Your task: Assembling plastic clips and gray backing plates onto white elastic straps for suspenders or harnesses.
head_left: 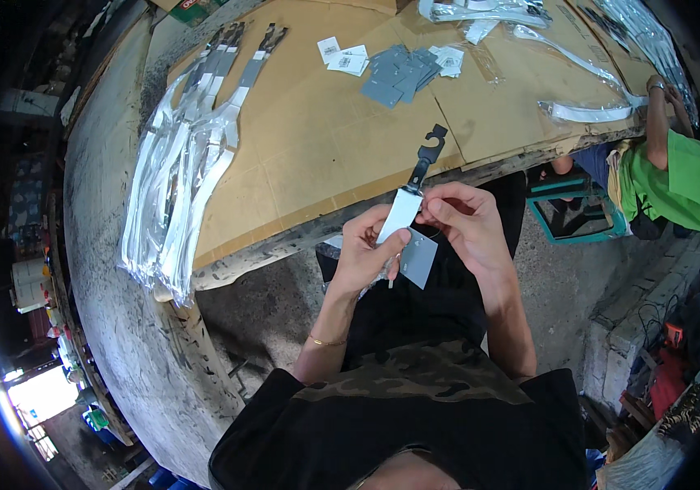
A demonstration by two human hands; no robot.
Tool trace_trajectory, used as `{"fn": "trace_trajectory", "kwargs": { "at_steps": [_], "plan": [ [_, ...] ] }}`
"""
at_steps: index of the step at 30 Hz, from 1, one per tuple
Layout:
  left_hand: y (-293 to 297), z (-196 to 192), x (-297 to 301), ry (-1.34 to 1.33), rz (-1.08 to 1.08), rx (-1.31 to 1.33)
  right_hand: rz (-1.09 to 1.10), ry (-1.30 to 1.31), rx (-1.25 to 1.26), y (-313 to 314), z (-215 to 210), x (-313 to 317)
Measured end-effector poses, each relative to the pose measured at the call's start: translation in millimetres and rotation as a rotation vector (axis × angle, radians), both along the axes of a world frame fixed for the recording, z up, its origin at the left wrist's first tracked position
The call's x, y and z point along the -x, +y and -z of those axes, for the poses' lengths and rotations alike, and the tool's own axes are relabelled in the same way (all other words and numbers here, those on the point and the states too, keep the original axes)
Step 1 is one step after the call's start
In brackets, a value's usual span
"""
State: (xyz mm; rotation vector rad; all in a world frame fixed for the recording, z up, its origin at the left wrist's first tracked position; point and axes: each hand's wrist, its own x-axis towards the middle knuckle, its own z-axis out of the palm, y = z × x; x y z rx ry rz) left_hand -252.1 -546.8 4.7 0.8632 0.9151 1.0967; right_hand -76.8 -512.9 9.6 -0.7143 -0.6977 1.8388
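Note:
My left hand (360,251) is closed on a white belt (400,214) just below its black hook hanger (426,157), which points up and away over the table's edge. A square grey tag (420,261) sits beside the belt, next to my left thumb. At the hanger's lower end my right hand (466,222) pinches with thumb and forefinger. Whatever lies between those fingertips is too small to make out. The belt's lower part is hidden behind my left hand and in front of my dark clothing.
Cardboard (309,155) covers the table. Several bagged white belts (174,180) lie at left. Grey tags (399,75) and white cards (350,60) are piled at the back. More bagged belts (586,112) lie right, near a person in a green shirt (697,175). A teal stool (576,234) stands below.

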Motion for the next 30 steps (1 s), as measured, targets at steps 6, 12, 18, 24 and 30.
{"fn": "trace_trajectory", "kwargs": {
  "at_steps": [6,12,18,24,30],
  "plan": [
    [-6,10,8,-0.168,-0.023,-0.014,0.128,-0.414,-0.066,1,-1,14],
    [-4,13,17,-0.399,-0.017,-0.097,0.148,-0.807,-0.200,-13,17,-2],
    [-2,17,21,-0.513,0.010,-0.108,0.109,-0.978,-0.284,-31,9,-5],
    [0,13,9,-0.352,-0.117,-0.098,0.171,-0.877,-0.170,-46,6,-16],
    [3,20,0,-0.195,-0.072,-0.035,0.185,-0.912,-0.293,-56,-31,-21]
  ]
}}
